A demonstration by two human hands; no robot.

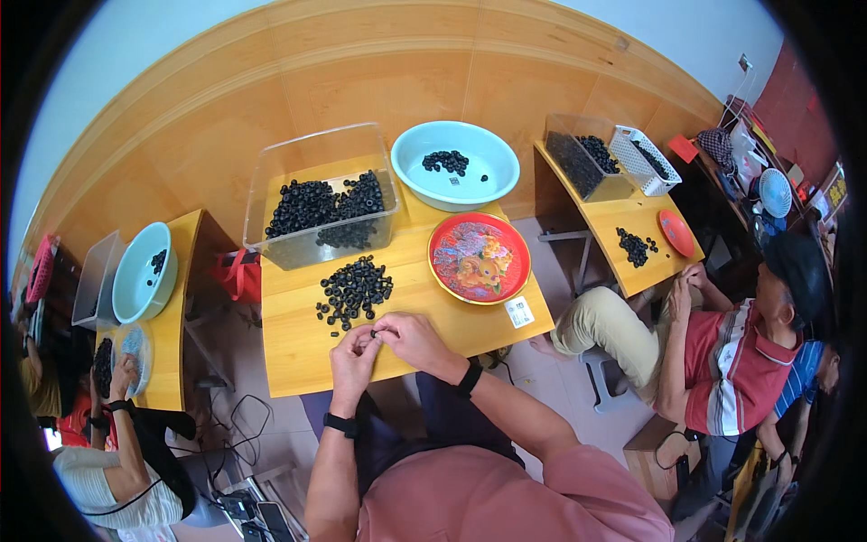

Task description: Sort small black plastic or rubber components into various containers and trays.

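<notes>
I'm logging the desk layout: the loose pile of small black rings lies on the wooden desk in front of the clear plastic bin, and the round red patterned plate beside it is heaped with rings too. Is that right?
Not quite. The round red patterned plate holds no rings; its surface is bare. The rest stands: the loose pile of small black rings lies on the wooden desk in front of the clear plastic bin. The head view shows it.

Bare desk (pixel 298 348) before the hands (pixel 384 339); ring pile (pixel 354 289), red plate (pixel 479 257) beyond.

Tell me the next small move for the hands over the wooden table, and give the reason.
Probably finish handling the small black ring pinched between the left hand and right hand, then set it aside. Both hands meet on that one piece, while the loose pile of black rings lies just beyond them, untouched.
</notes>
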